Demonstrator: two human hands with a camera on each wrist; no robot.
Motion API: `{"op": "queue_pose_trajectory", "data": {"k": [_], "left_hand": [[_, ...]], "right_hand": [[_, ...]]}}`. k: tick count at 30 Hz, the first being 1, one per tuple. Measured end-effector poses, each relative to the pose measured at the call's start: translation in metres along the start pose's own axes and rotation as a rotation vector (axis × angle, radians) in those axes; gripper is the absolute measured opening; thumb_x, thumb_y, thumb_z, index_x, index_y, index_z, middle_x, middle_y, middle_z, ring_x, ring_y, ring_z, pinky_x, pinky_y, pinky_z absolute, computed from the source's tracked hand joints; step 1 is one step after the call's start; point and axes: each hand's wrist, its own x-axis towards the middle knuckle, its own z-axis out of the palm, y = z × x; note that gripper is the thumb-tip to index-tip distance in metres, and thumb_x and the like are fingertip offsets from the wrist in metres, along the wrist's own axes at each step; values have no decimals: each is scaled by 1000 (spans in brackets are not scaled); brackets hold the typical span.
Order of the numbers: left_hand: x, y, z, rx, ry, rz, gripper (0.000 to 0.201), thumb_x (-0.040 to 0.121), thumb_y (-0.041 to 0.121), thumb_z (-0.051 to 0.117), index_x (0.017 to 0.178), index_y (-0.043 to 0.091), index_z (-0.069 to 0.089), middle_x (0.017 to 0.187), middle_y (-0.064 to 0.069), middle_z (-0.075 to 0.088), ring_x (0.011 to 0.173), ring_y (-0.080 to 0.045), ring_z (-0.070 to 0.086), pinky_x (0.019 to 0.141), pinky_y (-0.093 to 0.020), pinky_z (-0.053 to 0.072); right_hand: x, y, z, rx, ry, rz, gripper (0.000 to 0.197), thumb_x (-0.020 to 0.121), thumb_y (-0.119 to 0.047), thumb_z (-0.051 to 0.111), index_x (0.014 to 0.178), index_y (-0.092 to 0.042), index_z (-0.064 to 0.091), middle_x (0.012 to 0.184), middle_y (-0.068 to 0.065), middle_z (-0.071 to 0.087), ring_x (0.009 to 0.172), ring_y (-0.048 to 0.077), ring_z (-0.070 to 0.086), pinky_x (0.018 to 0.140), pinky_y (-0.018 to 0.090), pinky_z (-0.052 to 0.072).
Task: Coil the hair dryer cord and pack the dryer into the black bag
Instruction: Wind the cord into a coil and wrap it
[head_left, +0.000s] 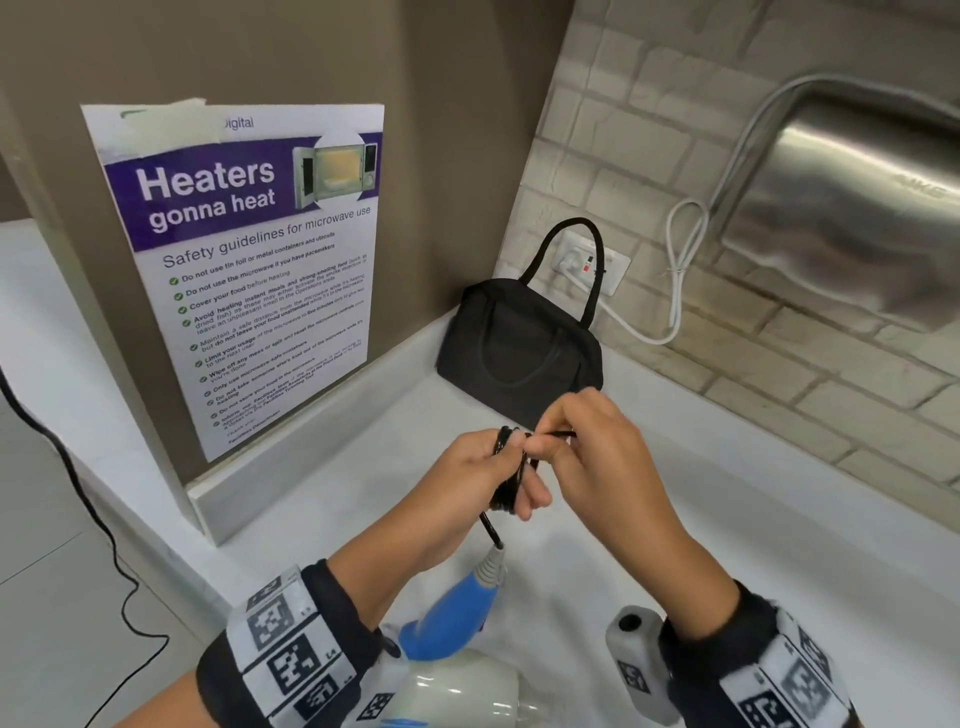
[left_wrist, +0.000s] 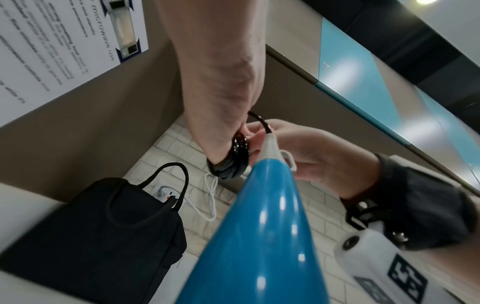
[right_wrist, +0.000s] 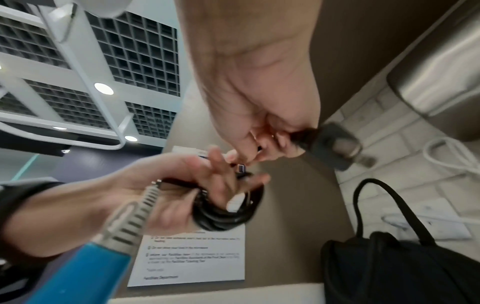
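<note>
While our left hand (head_left: 485, 475) grips the coiled cord (head_left: 508, 480), our right hand (head_left: 587, 441) pinches its blurred plug (right_wrist: 330, 144); wrists hide most of the hair dryer (head_left: 441, 623)

The left hand (left_wrist: 228, 115) reached away from the camera with a bundle of black cord (left_wrist: 233, 162) looped round it, and the right hand (left_wrist: 306, 156) met it from the right, fingers on the cord near its grey strain relief (left_wrist: 270, 148). The dryer's blue handle (left_wrist: 259, 236) filled the near centre, pointing toward both hands. To the left stood the black bag (left_wrist: 103, 236), its strap (left_wrist: 179, 174) arched before a white wall socket (left_wrist: 166, 192) and white cable (left_wrist: 210, 197) on the far brick wall, with a poster (left_wrist: 52, 45) at upper left.
</note>
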Motion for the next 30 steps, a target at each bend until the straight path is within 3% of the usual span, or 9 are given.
{"op": "queue_pose_trajectory", "data": {"k": [2, 4, 6, 8, 11, 16, 23, 28, 30], "left_hand": [[0, 0, -3, -18, -42, -4, 44, 101, 28, 31, 75, 8, 59, 54, -1, 55, 51, -12, 48, 71, -30, 47], [1, -1, -7, -88, -81, -33, 41, 102, 29, 30, 82, 6, 57, 49, 4, 44, 47, -10, 40, 67, -27, 47], [1, 0, -12, -172, -111, -71, 37, 101, 30, 32, 82, 7, 55, 49, 7, 36, 43, -8, 32, 62, -26, 45], [2, 0, -14, -237, -124, -101, 36, 100, 32, 35, 76, 9, 52, 48, 8, 31, 40, -6, 28, 59, -25, 42], [5, 0, -14, -312, -116, -138, 36, 99, 32, 39, 72, 12, 51, 47, 8, 29, 39, -6, 25, 56, -23, 42], [6, -1, -9, -389, -107, -165, 37, 99, 29, 38, 67, 13, 50, 44, 8, 29, 39, -6, 26, 59, -24, 41], [8, -7, -9, -316, -56, -156, 43, 98, 36, 39, 61, 14, 45, 42, 8, 25, 36, -6, 20, 41, -19, 29], [10, -9, -12, -301, -22, -162, 44, 97, 36, 40, 59, 15, 46, 42, 9, 26, 35, -5, 21, 38, -18, 28], [10, -9, -11, -302, -11, -156, 44, 98, 36, 40, 60, 14, 47, 43, 9, 26, 36, -6, 21, 39, -18, 30]], "right_hand": [[5, 2, 4, 148, -29, 56, 8, 87, -11, 61, 81, -15, 57, 86, -5, 53, 82, 6, 54, 66, 11, 45], [7, 3, 6, 285, -123, 92, 7, 92, -12, 56, 94, -16, 61, 92, -9, 57, 85, 2, 59, 65, 9, 47], [8, 2, 4, 371, -306, 109, 19, 98, -19, 46, 104, -15, 63, 87, -15, 62, 75, -8, 59, 64, 7, 43], [5, 0, 2, 482, -460, 178, 30, 100, -28, 36, 99, -15, 62, 71, -23, 61, 63, -10, 54, 62, 7, 39], [3, -3, 6, 410, -400, 222, 32, 99, -37, 32, 80, -22, 53, 65, -17, 53, 57, -7, 48, 58, 11, 35], [0, -1, 13, 294, -340, 291, 39, 97, -47, 29, 82, -15, 45, 71, -4, 48, 62, 6, 43, 58, 19, 37], [-3, 0, 9, 395, -429, 262, 36, 95, -47, 33, 79, -21, 52, 61, -20, 56, 54, -5, 47, 61, 16, 36], [-4, 7, 10, 242, -355, 159, 33, 98, -36, 38, 91, -13, 60, 83, 2, 61, 76, 12, 54, 71, 26, 42], [-4, 9, 10, 214, -341, 150, 29, 99, -34, 38, 93, -16, 61, 87, 1, 61, 82, 11, 55, 71, 21, 42]]}}
